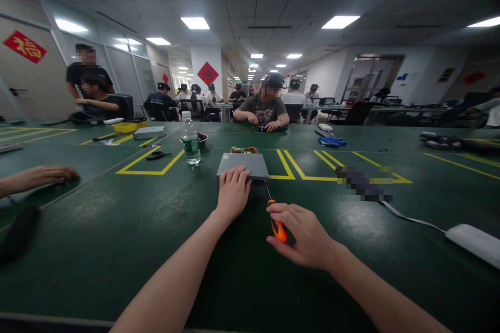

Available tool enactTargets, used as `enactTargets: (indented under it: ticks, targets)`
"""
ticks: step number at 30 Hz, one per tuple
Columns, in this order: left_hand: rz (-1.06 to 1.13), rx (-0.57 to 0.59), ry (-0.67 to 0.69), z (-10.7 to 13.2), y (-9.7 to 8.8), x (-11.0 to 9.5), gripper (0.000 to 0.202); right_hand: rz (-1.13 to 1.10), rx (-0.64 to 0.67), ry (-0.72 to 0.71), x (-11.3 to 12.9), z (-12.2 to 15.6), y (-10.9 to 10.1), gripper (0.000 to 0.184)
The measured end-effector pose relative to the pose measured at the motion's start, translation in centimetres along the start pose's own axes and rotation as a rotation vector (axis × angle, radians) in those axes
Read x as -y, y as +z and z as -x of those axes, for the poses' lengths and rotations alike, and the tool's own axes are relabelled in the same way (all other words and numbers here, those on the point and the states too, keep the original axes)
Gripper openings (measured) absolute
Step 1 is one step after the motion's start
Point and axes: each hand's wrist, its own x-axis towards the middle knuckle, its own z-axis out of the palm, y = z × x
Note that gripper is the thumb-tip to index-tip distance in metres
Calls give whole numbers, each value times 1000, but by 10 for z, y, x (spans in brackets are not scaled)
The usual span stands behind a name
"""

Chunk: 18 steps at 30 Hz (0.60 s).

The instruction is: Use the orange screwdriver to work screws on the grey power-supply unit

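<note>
Left hand on box, bowl — dark contents

Bare left forearm, bare right forearm, both tapering

The person's bare left forearm stretches forward and inward, its wrist nearly straight, and from here I see the bare left hand lying palm down, the slightly bent fingers close together and pointing away. The bare right forearm slants in from the other side — its bare right hand nearer the body, turned thumb side inward, fingers curled over and thumb below, closed in a light grip.
</note>
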Motion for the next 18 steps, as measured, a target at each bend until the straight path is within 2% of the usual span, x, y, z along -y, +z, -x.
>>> enactTargets:
  ticks: [5, 8, 10, 14, 16, 18]
  targets:
    - [4, 6, 0, 0, -1, 0, 26, -12, 114, 69, 2, 0, 2, 34]
    - [0, 11, 0, 0, -1, 0, 26, -12, 225, 40, 5, -2, -3, 39]
    - [-3, 14, -3, 0, 0, 0, 25, 6, 255, 6, 6, -4, -4, 35]
    - [-2, 20, -3, 0, 0, 0, 25, -4, 133, -27, 5, -2, 0, 33]
    - [-1, 19, -1, 0, 0, 0, 25, -21, 51, -5, 2, 1, 4, 33]
    - [-1, 15, -1, 0, 0, 0, 25, -22, 23, 41, 0, 3, 6, 33]
